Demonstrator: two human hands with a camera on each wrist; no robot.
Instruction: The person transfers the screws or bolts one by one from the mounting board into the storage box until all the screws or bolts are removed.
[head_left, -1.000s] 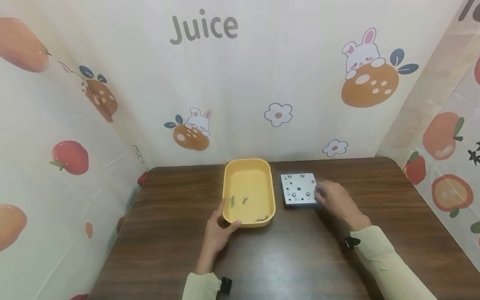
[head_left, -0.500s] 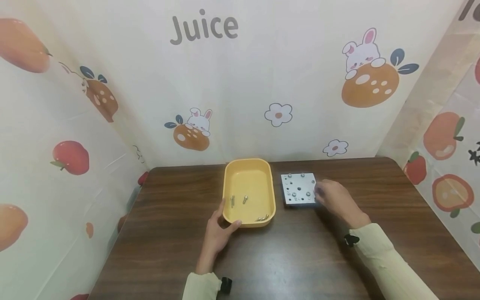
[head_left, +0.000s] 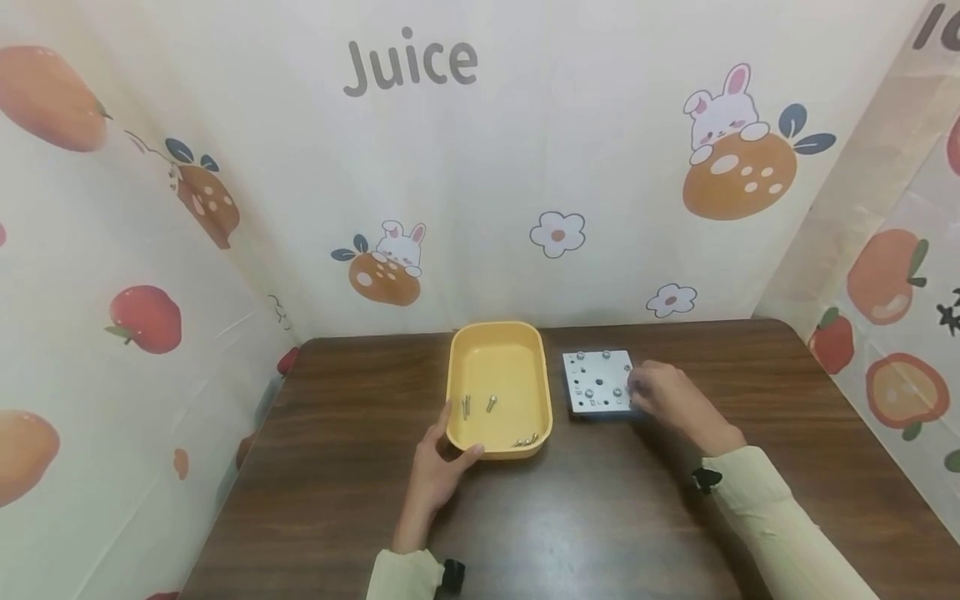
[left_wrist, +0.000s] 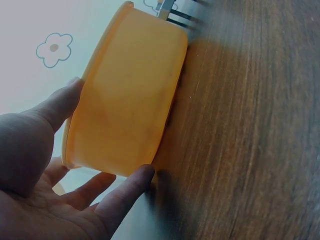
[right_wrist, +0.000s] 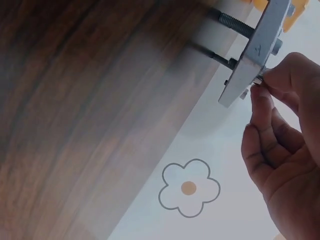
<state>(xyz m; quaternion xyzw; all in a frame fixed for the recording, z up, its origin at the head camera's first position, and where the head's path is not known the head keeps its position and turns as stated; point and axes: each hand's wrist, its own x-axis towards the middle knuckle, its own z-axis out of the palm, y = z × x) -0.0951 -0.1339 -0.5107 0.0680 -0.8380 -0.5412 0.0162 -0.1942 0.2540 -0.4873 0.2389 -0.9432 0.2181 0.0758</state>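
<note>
At the near left corner of the yellow tray [head_left: 498, 358], my left hand [head_left: 433, 479] holds the wall, thumb on the near side and fingers along the left. In the left wrist view the thumb touches the rim and a fingertip meets the lower edge. Several loose screws [head_left: 492, 404] lie in the tray. To its right is a silver metal plate [head_left: 599, 381] with holes and several screws standing in it. My right hand [head_left: 663, 396] pinches a screw [right_wrist: 258, 79] against the plate's right side between thumb and forefinger. Its shank is hidden.
Threaded bolts [right_wrist: 235, 24] stick out beneath the plate, which stands raised above the brown wooden table [head_left: 337, 400]. A white printed curtain [head_left: 480, 167] hangs behind the table's far edge and along both sides.
The head view has tilted slightly, so everything sits a little lower. My right fingers shift very slightly at the plate's edge; the left hand and tray keep their places.
</note>
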